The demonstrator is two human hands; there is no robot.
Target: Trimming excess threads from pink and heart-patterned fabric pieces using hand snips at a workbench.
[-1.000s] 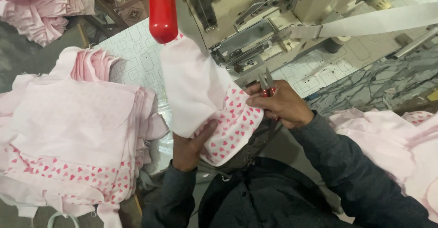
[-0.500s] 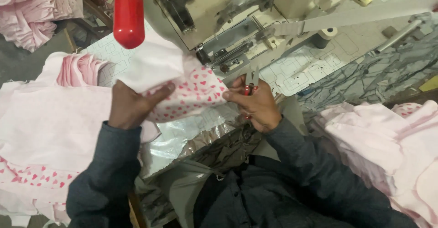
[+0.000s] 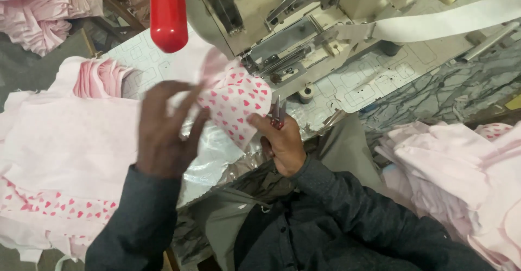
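In the middle of the frame we see the cloth (image 3: 236, 100), white with red hearts, lying just under the sewing machine (image 3: 282, 27) on the desk (image 3: 380, 78). Our left hand (image 3: 165, 132) is raised at the cloth's left edge with the fingers spread apart, and the fingertips touch the cloth. Our right hand (image 3: 279, 143) has its grip closed on small snips (image 3: 278, 111) and also touches the lower right edge of the cloth. A red handle (image 3: 168, 13) hangs at the upper left. Pink stacks (image 3: 65, 141) lie at the left, and more pink cloth (image 3: 461, 173) is at the right.
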